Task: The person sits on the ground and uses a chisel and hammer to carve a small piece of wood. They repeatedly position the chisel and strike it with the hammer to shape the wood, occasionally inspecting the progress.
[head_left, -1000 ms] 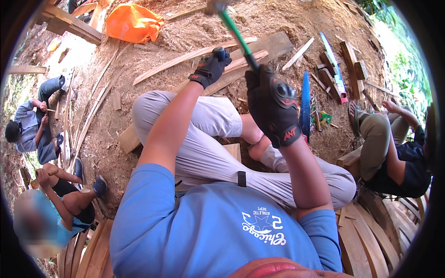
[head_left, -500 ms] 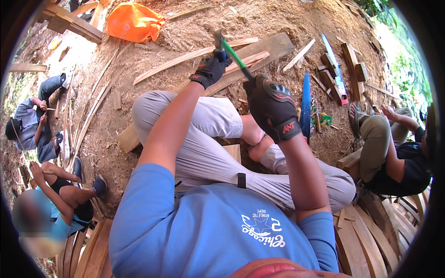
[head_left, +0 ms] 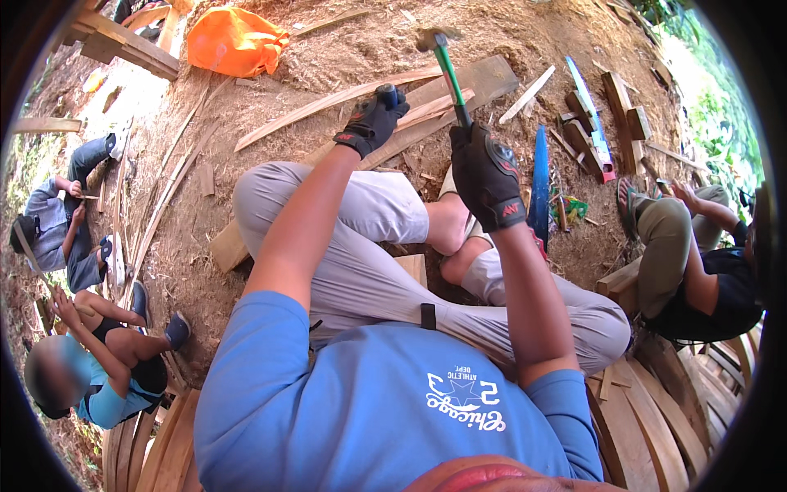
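My left hand (head_left: 373, 125), in a black glove, is closed around the dark blue handle of a chisel (head_left: 387, 93). The handle's butt end points up, and its blade is hidden. Under that hand lies a thick wooden plank (head_left: 490, 80) with a paler strip of wood (head_left: 443, 107) on it. My right hand (head_left: 488, 168), gloved too, grips the black end of a hammer (head_left: 450, 75) with a green shaft. Its head, smeared by motion, is raised beyond the chisel and apart from it.
A blue saw blade (head_left: 539, 184) lies right of my right hand. Farther right are a blue-and-red level (head_left: 592, 123) and wood blocks (head_left: 638, 125). An orange bag (head_left: 235, 41) lies at the far left. Two people sit at the left, another at the right. Wood shavings cover the ground.
The hammer head has swung up and to the right, away from the chisel handle. My right hand has risen slightly, while my left stays almost in place.
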### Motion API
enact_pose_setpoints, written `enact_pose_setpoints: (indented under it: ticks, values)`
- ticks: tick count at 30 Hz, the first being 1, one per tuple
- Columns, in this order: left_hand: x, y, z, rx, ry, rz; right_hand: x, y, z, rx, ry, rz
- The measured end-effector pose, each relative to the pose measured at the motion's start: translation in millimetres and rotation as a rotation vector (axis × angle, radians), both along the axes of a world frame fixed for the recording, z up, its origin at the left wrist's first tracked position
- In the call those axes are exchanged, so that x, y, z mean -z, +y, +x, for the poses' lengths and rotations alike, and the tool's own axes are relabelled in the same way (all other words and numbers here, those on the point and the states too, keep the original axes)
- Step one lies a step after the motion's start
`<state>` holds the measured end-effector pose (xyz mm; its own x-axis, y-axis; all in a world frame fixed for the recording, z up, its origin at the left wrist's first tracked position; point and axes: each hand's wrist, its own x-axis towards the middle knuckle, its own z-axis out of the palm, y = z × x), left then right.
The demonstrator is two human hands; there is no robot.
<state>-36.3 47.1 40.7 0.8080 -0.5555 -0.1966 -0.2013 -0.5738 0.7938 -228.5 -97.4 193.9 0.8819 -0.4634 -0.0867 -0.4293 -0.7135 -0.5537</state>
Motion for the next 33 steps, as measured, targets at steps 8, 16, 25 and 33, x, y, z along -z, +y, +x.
enact_pose_setpoints:
  ticks: [8,16,25,33]
  values:
    - [7.8,2.0,3.1,0.133,0.025,-0.021,165.3,-30.6,11.0,-0.292,0.476,-0.2]
    - [3.8,15.5,9.5,0.14,-0.004,-0.048,149.0,-31.1,23.4,-0.284,0.489,-0.182]
    - [-23.0,46.6,7.5,-0.107,0.273,-0.252,144.3,-31.9,19.3,-0.287,0.508,-0.18]
    - [-43.1,3.8,-27.3,0.308,-0.268,0.219,125.4,-25.4,31.8,-0.207,0.583,-0.13]
